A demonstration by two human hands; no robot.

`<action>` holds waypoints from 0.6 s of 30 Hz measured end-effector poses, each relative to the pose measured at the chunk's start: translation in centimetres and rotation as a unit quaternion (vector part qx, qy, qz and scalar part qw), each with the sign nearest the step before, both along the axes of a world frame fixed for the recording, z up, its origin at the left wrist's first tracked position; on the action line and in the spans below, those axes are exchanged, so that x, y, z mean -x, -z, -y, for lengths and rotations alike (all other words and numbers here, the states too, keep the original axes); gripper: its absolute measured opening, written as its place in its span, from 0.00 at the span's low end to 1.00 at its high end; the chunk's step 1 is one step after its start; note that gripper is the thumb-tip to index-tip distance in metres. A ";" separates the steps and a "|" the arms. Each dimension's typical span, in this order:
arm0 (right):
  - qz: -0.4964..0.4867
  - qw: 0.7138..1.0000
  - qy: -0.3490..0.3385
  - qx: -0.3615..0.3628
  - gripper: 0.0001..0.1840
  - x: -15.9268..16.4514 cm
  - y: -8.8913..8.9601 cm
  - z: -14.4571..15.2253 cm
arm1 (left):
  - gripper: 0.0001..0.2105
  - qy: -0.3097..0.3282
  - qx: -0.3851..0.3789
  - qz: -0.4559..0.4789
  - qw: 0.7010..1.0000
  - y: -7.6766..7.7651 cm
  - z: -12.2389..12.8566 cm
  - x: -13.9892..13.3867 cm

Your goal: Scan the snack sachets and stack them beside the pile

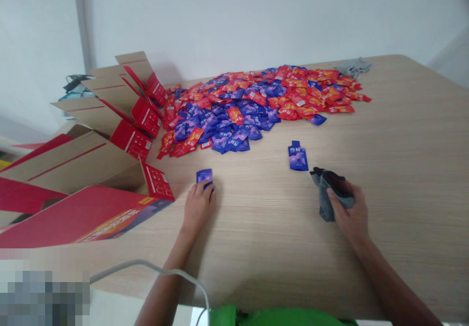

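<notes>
My left hand is on the table at left of centre, its fingers curled over the lower part of a blue pouch. A grey cloth is bunched in my right hand, thumb pressed against it. Just beyond the cloth, a second blue pouch with a purple fruit print lies flat, spout end away from me, touched by neither hand. Farther back spreads a big heap of red and blue pouches.
Open red cardboard boxes stand in a row along the left side, flaps up. Another grey cloth lies at the table's back edge. A pale cable curves across the front left, over my left forearm. A wall rises behind the table.
</notes>
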State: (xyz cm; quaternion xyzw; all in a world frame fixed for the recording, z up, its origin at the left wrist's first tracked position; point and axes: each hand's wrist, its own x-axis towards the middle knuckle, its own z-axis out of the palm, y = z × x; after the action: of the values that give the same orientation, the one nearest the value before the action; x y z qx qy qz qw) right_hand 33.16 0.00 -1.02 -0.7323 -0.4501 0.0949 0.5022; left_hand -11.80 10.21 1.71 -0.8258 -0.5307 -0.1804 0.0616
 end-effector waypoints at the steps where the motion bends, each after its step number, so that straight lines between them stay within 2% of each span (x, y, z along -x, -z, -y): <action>1: -0.010 1.000 0.006 -0.002 0.28 0.0 0.0 0.0 | 0.10 -0.008 -0.007 0.004 1.000 -0.3 -0.5 0.2; 4: -0.034 0.999 0.027 -0.010 0.28 -0.1 0.1 0.1 | 0.14 -0.002 -0.021 0.021 1.000 -1.2 -1.6 -2.5; 6: -0.047 0.998 0.044 -0.011 0.28 -0.2 0.3 0.1 | 0.15 0.051 -0.014 0.039 0.998 -1.6 -2.0 -6.7; 9: -0.071 0.995 0.069 -0.018 0.28 -0.6 0.5 0.3 | 0.16 0.174 0.010 0.035 0.984 -1.6 -2.4 -14.9; 12: -0.093 0.991 0.087 -0.041 0.28 -1.1 0.7 0.3 | 0.25 0.292 0.030 0.030 0.956 -0.4 -2.8 -22.0; 13: -0.098 0.990 0.092 -0.050 0.29 -1.3 0.7 0.3 | 0.28 0.312 0.036 0.032 0.949 0.1 -2.9 -23.8; 15: -0.103 0.988 0.100 -0.064 0.29 -1.7 0.7 0.3 | 0.32 0.331 0.040 0.030 0.942 1.3 -3.1 -26.2; 18: -0.105 0.986 0.110 -0.071 0.28 -2.1 0.7 0.2 | 0.32 0.320 0.041 0.028 0.946 2.9 -3.1 -27.6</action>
State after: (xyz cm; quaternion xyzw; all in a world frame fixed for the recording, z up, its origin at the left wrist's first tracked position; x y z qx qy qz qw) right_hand 35.30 -0.18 -1.67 -0.7258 -0.3170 0.0826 0.6048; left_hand 15.80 13.33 -1.18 -0.9487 -0.2466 -0.1918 -0.0479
